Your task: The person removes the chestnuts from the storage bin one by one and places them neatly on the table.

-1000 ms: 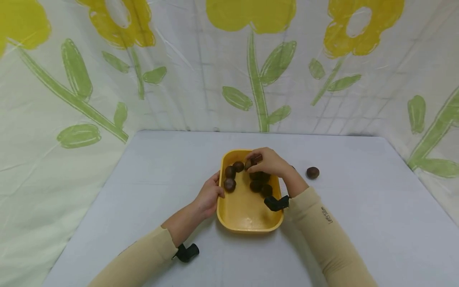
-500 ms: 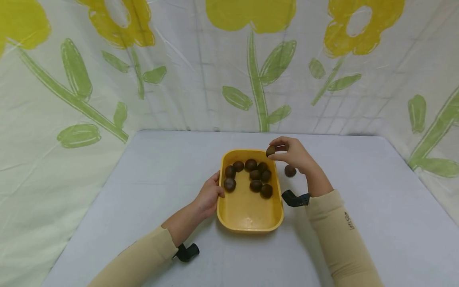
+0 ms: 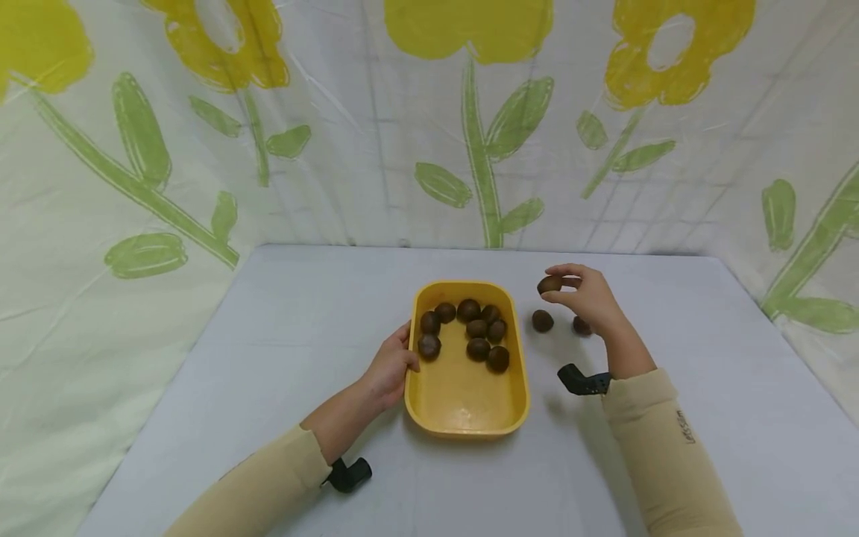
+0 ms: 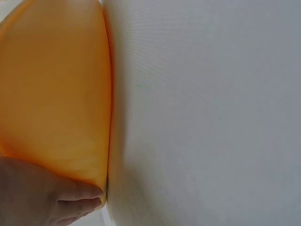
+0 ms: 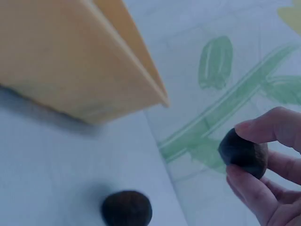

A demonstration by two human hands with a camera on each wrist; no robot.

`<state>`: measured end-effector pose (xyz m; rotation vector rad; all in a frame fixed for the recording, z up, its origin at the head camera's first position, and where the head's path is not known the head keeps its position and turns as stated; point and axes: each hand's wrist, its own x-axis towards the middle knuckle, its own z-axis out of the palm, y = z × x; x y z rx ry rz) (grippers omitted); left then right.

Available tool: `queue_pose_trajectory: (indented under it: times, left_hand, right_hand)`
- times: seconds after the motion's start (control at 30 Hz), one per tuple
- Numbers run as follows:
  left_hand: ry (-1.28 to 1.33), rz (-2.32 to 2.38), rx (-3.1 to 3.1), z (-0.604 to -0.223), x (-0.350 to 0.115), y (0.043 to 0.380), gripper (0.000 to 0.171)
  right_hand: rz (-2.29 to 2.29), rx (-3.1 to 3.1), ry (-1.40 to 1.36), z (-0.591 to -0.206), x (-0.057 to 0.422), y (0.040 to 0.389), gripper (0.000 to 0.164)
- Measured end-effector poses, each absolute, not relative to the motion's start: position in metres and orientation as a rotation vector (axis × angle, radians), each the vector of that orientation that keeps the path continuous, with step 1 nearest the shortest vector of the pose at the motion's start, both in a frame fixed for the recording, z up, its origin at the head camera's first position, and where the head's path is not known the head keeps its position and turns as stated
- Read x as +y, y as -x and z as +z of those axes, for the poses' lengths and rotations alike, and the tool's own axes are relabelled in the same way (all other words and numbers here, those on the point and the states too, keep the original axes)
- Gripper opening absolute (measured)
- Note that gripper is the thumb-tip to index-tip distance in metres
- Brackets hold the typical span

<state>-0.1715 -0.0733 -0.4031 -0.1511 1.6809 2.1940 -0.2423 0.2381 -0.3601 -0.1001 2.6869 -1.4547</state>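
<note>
While our left hand (image 3: pixel 391 371) is gripping the left side of the yellow rectangular tray (image 3: pixel 463 406), its thumb hooking over the rim, our right hand (image 3: pixel 590 297) is pinching a single brown chestnut (image 3: pixel 550 285) between thumb and fingertips, the fingers parting only as far as the nut's own thickness. We are holding that nut out past the tray's far right corner, clear of the rim, so the tray is lying leftward and a little nearer to us from these fingertips. The tray's long axis is running away from us, so its long right wall is facing the right hand; the nut's longer axis seems to be pointing roughly sideways. In the right wrist view its duller end is turning in toward the palm. Two chestnuts are resting on the white tabletop (image 3: pixel 315 313): the left loose chestnut (image 3: pixel 542 321) is sitting just on our side of the held one, and the right loose chestnut (image 3: pixel 582 326) is hiding partly behind the right wrist. Our right hand is being much the nearer to both. Nine more chestnuts (image 3: pixel 479 349) are clustering in the tray's far half.
</note>
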Motion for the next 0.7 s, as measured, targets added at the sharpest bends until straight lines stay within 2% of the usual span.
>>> queue_pose_trajectory:
  times: [0.23, 0.5, 0.7]
  left_hand:
    - [0.154, 2.194, 1.685, -0.403, -0.074, 0.171, 0.087]
    - [0.138, 2.202, 1.668, -0.404, -0.075, 0.171, 0.088]
    - [0.152, 2.197, 1.671, -0.404, -0.075, 0.171, 0.087]
  right_hand:
    - [-1.524, 2.731, -0.042, -0.372, 0.261, 0.232, 0.055]
    - [-1.594, 2.799, -0.222, -0.384, 0.285, 0.226, 0.052]
    - [-1.642, 2.791, -0.404, -0.388, 0.303, 0.220, 0.038]
